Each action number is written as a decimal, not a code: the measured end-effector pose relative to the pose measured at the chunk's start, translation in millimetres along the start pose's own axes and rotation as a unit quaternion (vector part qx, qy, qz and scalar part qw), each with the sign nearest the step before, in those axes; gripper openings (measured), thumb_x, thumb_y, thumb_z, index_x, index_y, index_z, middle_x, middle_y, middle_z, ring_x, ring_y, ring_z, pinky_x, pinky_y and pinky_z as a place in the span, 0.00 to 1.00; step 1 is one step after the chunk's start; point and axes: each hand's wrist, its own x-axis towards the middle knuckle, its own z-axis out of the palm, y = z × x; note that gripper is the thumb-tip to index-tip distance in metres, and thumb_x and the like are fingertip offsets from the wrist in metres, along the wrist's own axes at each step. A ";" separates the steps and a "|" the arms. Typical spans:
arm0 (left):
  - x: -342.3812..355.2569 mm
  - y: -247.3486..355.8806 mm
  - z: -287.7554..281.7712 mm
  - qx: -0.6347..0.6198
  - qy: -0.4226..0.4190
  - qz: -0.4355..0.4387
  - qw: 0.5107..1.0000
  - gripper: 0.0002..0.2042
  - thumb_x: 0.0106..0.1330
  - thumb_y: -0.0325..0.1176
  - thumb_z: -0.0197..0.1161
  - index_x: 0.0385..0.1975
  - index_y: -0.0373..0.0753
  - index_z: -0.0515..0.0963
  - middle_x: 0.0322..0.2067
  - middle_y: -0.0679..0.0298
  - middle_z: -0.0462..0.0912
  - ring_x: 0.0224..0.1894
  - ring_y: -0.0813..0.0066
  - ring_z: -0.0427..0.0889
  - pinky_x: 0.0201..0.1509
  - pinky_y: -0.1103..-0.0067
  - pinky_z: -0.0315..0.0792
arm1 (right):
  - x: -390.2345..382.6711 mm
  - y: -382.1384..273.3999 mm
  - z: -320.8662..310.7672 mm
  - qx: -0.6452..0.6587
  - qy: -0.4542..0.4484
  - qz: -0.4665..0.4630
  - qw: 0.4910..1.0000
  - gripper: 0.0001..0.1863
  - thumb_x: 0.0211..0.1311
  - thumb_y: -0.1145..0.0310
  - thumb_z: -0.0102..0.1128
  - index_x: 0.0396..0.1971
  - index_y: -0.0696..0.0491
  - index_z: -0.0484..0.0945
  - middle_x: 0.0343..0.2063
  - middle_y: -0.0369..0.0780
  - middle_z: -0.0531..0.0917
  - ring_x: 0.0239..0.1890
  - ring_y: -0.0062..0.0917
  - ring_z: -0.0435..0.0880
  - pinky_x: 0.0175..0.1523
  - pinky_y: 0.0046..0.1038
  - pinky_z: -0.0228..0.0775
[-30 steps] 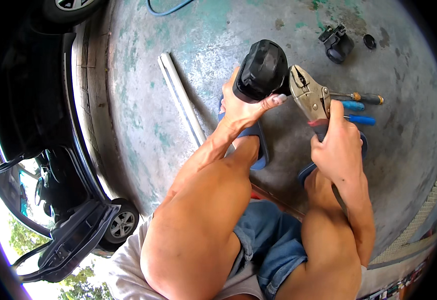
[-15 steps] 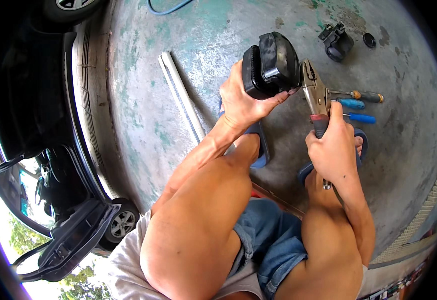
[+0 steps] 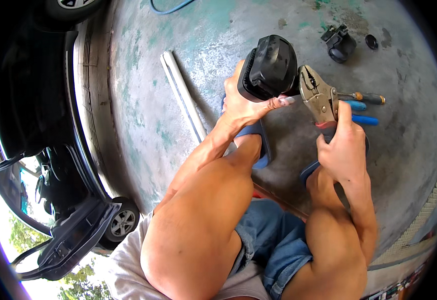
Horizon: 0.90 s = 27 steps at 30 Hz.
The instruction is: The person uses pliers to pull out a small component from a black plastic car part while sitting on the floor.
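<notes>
My left hand [image 3: 244, 104] grips a black plastic housing [image 3: 273, 62] from its near left side, with the thumb along its lower edge. The housing has a rounded block above a ribbed base, and its underside is hidden. My right hand [image 3: 345, 145] is closed round the handles of a pair of locking pliers [image 3: 318, 95]. The plier jaws point up and lie beside the right edge of the housing; whether they touch it I cannot tell. Just past my right hand, a screwdriver with an orange and dark handle [image 3: 371, 98] and two blue-handled screwdrivers [image 3: 364, 120] lie on the floor.
A smaller black part [image 3: 340, 45] and a round black cap [image 3: 372, 42] lie at the far right. A pale long bar [image 3: 182, 95] rests left of my left arm. A blue hose [image 3: 171, 10] curves at the top. A black car [image 3: 33, 100] with its door open stands at left.
The housing has tilted and turned a little in my left hand. My right hand and the pliers have shifted slightly right and nearer, and the pliers show more of their flat side.
</notes>
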 end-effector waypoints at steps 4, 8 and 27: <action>8.5 7.9 5.6 0.104 -0.059 -0.014 0.993 0.50 0.40 0.58 0.83 0.61 0.33 0.70 0.47 0.52 0.85 0.50 0.59 0.86 0.57 0.68 0.78 | -5.4 -2.8 -4.0 -0.009 0.011 0.042 0.999 0.26 0.47 0.82 0.61 0.49 0.59 0.67 0.33 0.53 0.85 0.38 0.53 0.85 0.42 0.44 0.75; 3.7 24.2 4.4 -0.016 -0.019 -0.070 0.997 0.51 0.44 0.49 0.85 0.67 0.32 0.63 0.49 0.55 0.83 0.53 0.67 0.82 0.60 0.73 0.75 | 4.0 -10.0 2.7 -0.030 -0.016 0.070 0.997 0.23 0.49 0.79 0.60 0.48 0.59 0.67 0.32 0.53 0.85 0.35 0.54 0.84 0.41 0.48 0.74; 30.5 -38.5 27.0 0.319 -0.004 -0.153 0.935 0.33 0.61 0.59 0.65 0.54 0.34 0.77 0.33 0.45 0.87 0.39 0.50 0.87 0.47 0.65 0.80 | 55.0 28.4 59.9 -0.073 -0.167 0.139 0.973 0.20 0.49 0.72 0.55 0.40 0.73 0.71 0.34 0.67 0.81 0.44 0.60 0.82 0.53 0.50 0.73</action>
